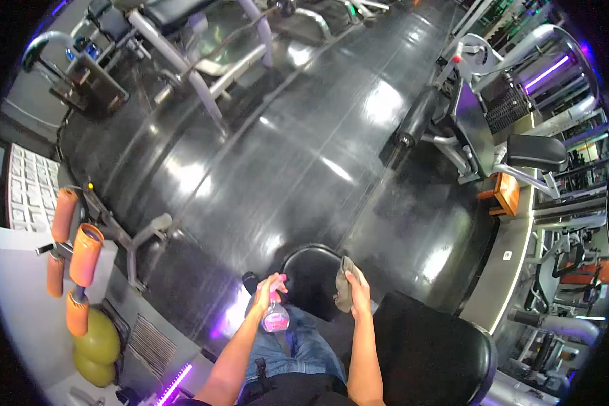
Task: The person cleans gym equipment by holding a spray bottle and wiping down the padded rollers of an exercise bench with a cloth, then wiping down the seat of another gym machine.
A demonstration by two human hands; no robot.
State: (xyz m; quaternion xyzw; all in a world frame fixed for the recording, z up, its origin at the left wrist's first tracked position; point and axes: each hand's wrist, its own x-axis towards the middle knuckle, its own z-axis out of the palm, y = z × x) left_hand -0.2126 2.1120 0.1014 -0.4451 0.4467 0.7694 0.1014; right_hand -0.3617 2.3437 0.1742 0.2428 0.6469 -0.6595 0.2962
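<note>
My left hand (269, 292) is closed round the neck of a clear spray bottle (276, 319) with a pink nozzle and pink liquid or label low in it. In my right hand (360, 292) a grey-green cloth (344, 285) is gripped and hangs down on the inner side. Both hands are held in front of my body, apart from each other. Between and beyond them lies a black padded seat (312, 274). To the right of my right forearm is a larger black pad (426, 348).
Orange foam rollers (86, 254) on a metal frame and green exercise balls (95, 345) stand at the left. Weight benches (206, 74) are at upper left. A machine with a black roller pad (416, 118) and a wooden box (506, 194) are at right, beside mirrors.
</note>
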